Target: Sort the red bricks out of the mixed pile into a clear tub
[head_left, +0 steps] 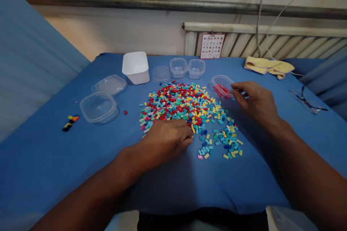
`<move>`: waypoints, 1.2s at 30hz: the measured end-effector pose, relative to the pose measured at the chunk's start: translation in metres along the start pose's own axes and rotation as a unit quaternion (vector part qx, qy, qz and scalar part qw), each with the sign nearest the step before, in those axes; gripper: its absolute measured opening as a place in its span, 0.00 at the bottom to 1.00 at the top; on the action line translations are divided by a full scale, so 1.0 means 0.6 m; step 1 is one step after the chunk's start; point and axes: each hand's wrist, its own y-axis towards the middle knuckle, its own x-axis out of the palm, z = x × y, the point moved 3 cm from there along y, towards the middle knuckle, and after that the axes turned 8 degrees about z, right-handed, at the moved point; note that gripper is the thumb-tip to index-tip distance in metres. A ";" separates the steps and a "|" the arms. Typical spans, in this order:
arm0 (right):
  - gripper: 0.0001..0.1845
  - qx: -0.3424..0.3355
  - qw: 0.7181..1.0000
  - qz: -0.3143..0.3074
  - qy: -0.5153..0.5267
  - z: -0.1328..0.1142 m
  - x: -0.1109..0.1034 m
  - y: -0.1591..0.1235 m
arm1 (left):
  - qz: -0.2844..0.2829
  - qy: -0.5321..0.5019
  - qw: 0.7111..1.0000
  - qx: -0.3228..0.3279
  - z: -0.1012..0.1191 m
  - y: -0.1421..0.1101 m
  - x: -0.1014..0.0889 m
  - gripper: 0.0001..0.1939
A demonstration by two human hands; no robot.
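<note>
A wide pile of small toy building bricks point(173, 101) in red, yellow, blue, green and other colours covers the middle of the table. My left hand point(169, 137) rests at the pile's near edge with fingers curled down into the bricks; what they pinch, if anything, is hidden. Right of the pile stands a clear plastic container point(222, 79) with red bricks point(222, 90) inside. At its right rim is my right hand point(255, 99), with thumb and index finger closed on the edge. Looser bricks point(230, 140) lie scattered toward the front right.
A white tub point(135, 66), two small clear containers point(178, 68) and a lid point(161, 74) stand at the back. Left are an empty clear container point(99, 108), another lid point(110, 85) and joined dark bricks point(70, 122). Right are a yellow cloth point(268, 66) and eyeglasses point(307, 101).
</note>
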 end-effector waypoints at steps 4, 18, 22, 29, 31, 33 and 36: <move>0.07 -0.075 0.993 -0.035 0.081 -0.068 -0.002 -0.015 | -0.001 0.036 0.999 0.029 0.014 0.000 0.011 0.08; 0.10 -0.247 0.924 -0.263 0.126 -0.166 0.039 -0.049 | 0.138 -0.087 0.985 -0.060 -0.032 0.003 -0.064 0.11; 0.10 -0.228 0.924 -0.286 0.113 -0.169 0.030 -0.050 | 0.046 -0.130 0.990 -0.016 -0.026 -0.003 -0.067 0.12; 0.10 -0.215 0.920 -0.312 0.101 -0.165 0.030 -0.056 | -0.092 -0.131 0.987 0.022 0.009 -0.011 -0.057 0.11; 0.10 -0.209 0.924 -0.301 0.112 -0.164 0.028 -0.056 | -0.107 -0.096 0.989 0.029 0.015 -0.013 -0.047 0.12; 0.10 -0.201 0.928 -0.287 0.128 -0.163 0.024 -0.054 | -0.109 -0.072 0.991 0.035 0.019 -0.016 -0.039 0.13; 0.10 -0.189 0.931 -0.277 0.143 -0.160 0.020 -0.052 | -0.116 -0.034 0.991 0.058 0.023 -0.020 -0.030 0.12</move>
